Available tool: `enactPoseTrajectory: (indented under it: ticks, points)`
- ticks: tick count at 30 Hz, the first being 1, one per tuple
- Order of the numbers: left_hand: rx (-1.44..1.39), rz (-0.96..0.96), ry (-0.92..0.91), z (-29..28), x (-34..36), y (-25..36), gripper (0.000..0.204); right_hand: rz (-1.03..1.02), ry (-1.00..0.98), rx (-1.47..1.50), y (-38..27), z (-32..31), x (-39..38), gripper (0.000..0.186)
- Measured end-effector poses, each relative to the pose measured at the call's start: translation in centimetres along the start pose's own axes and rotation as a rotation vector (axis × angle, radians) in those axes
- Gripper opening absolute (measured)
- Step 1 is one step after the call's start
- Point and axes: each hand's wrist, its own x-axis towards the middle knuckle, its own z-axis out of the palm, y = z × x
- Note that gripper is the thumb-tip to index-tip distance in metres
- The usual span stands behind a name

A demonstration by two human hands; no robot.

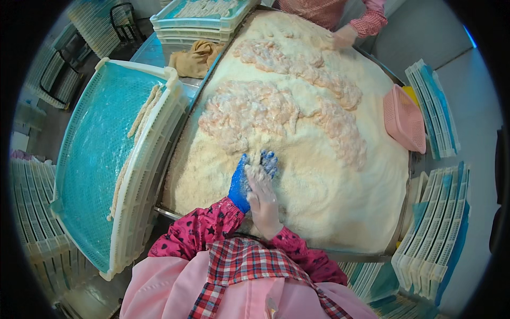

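- Apparently, we're rubbing palms: the right hand (262, 199), fingers straight, crosses the blue-gloved left hand (240, 185), fingers spread; we cannot tell what's between.
- Pink raw meat (248, 109) lies ahead on pale crumbs (334, 204).
- Next likely needs parted hands.

Bright, cool, fairly even light covers the bench (169, 213), strongest toward its right edge, where the pale powder (372, 207) loses texture. Shadows are soft; small glints show on the moist pink lumps (249, 109). Beyond the far right corner a thin blue streak (469, 36) glows; beyond the left edge it is dimmer. The hands (262, 194) look reasonably sharp. Fisheye distortion bows straight edges, and the corners go black.
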Motion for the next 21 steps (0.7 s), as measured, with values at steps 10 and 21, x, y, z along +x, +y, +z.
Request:
enactPoseTrajectory:
  ticks: [10, 21]
  points:
    - [0.198, 0.403, -0.325, 6.8, 1.7, -2.1, 0.047, -0.296, 0.08, -0.264, 1.6, -1.0, 3.9, 0.05]
    - [0.764, -0.952, 0.22, 6.3, 2.9, 6.2, 0.052, -0.286, 0.155, -0.215, 3.5, -1.2, 3.6, 0.05]
